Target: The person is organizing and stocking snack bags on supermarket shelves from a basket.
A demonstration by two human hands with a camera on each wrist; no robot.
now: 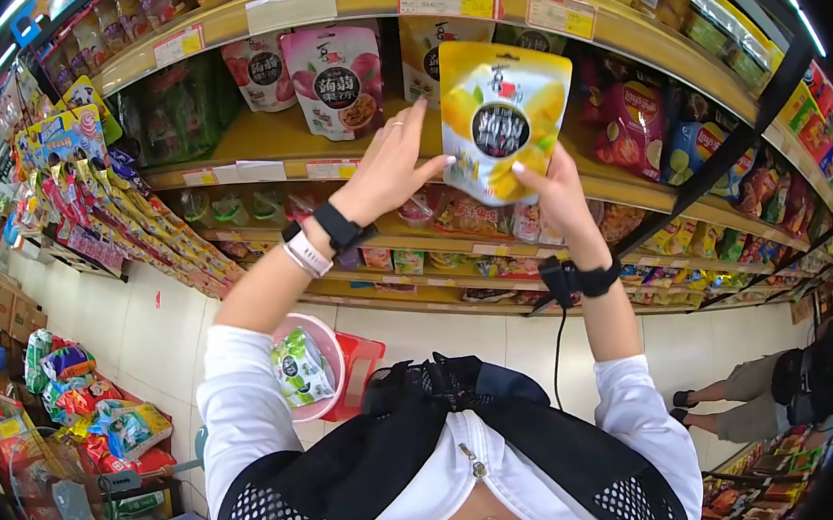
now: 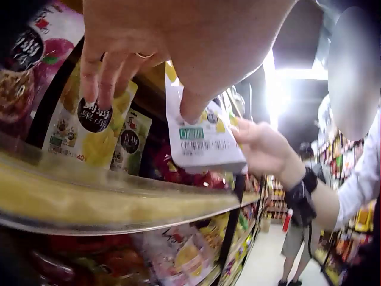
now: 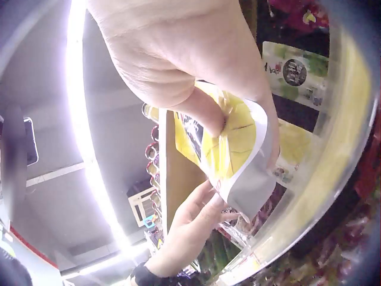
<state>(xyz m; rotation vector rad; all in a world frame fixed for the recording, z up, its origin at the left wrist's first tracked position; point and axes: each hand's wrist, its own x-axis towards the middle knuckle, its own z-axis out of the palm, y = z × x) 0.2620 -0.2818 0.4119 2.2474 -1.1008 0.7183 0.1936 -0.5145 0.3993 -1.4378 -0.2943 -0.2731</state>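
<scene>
My right hand (image 1: 561,196) grips a yellow and white jelly pouch (image 1: 503,116) by its lower right corner, thumb on the front. In the right wrist view, the thumb of the right hand (image 3: 190,65) presses into the yellow front of the pouch (image 3: 238,140). My left hand (image 1: 393,167) has its fingers stretched towards a similar yellow pouch (image 2: 92,128) standing on the shelf; its thumb is beside the held pouch (image 2: 202,134). In the left wrist view, the fingertips of the left hand (image 2: 161,47) overlap the shelf pouch; contact is unclear.
A pink pouch (image 1: 334,82) stands on the shelf (image 1: 291,150), left of the hands. Snack bags (image 1: 629,124) fill the right side. Below, a pink basket (image 1: 335,403) on the floor holds green and white packs. A person (image 1: 799,384) stands at the right.
</scene>
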